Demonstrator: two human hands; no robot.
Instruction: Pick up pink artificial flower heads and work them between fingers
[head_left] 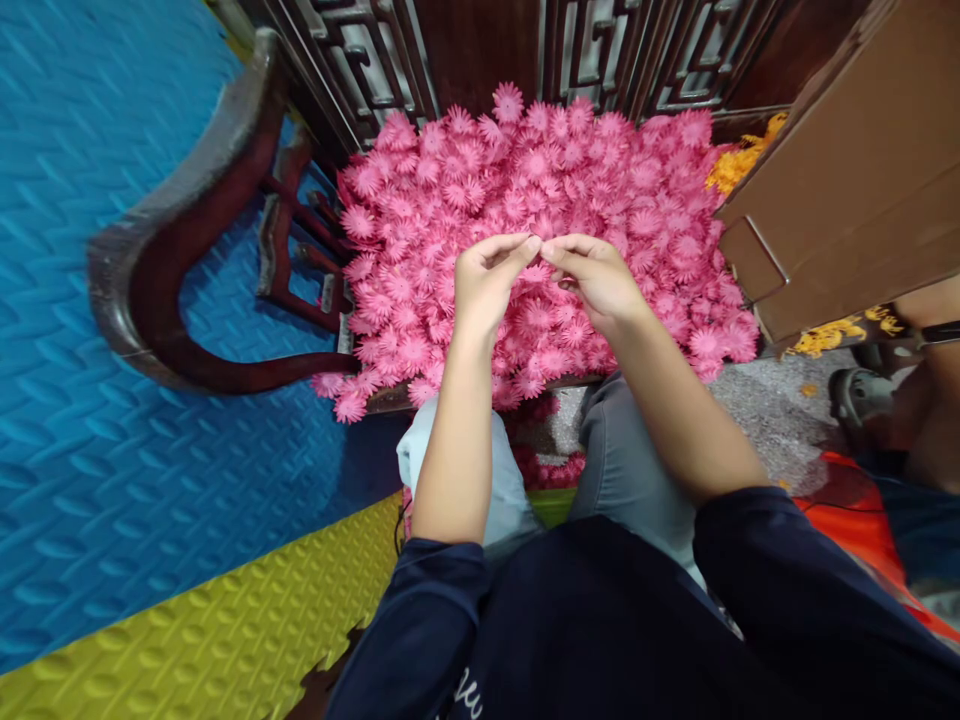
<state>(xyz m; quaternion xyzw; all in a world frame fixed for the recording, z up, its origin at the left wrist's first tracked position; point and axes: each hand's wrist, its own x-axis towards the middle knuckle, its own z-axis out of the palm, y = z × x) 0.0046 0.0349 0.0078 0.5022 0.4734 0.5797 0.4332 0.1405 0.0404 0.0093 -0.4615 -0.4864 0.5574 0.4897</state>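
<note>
My left hand [484, 278] and my right hand [596, 278] meet fingertip to fingertip, each closed in a pinch of thumb and forefinger. Whatever sits between the fingertips is too small to make out. Right under both hands spreads a thick heap of pink artificial flowers [405, 290], with narrow pointed petals. The heap lies on a dark wooden seat [390, 400], and a few blooms hang over its front edge.
A curved dark wooden armrest [150, 270] stands at the left over blue matting [52, 380]. Carved wooden panels [487, 50] rise behind the heap. To the right are a brown board [847, 170], yellow flowers [739, 165] and another person's arm [930, 310].
</note>
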